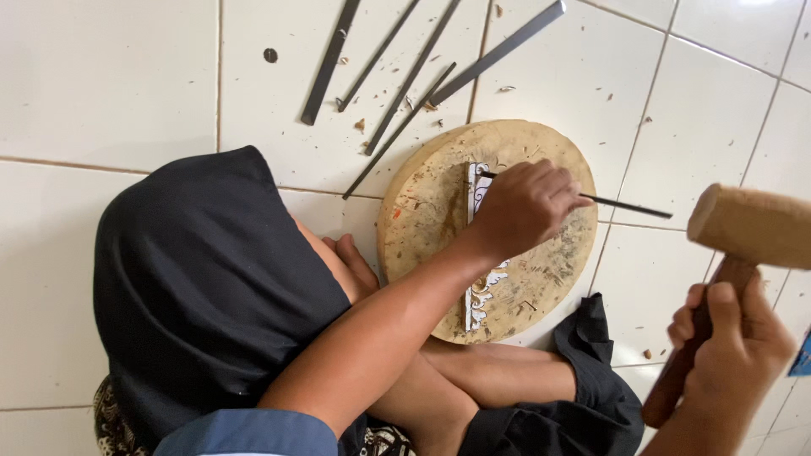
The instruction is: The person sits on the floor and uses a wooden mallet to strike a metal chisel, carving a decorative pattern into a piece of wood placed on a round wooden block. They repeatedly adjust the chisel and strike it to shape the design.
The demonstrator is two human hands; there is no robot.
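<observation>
Chisel (pixel 625 204) sat gripped in the left hand (pixel 524 207) over a carved strip (pixel 483 295), seemingly touching it, on the round wooden block (pixel 422 211); right hand (pixel 731 338) clutched a wooden mallet (pixel 748 226).

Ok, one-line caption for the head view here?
Left hand holds a chisel on a carved strip atop a round wooden block; right hand raises a wooden mallet.

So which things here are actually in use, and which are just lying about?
In use:
- left hand gripping a thin chisel
- right hand raising a wooden mallet
- carved white strip on the round wooden block

Lying about:
- spare chisels on the tiled floor
- wood chips
</observation>
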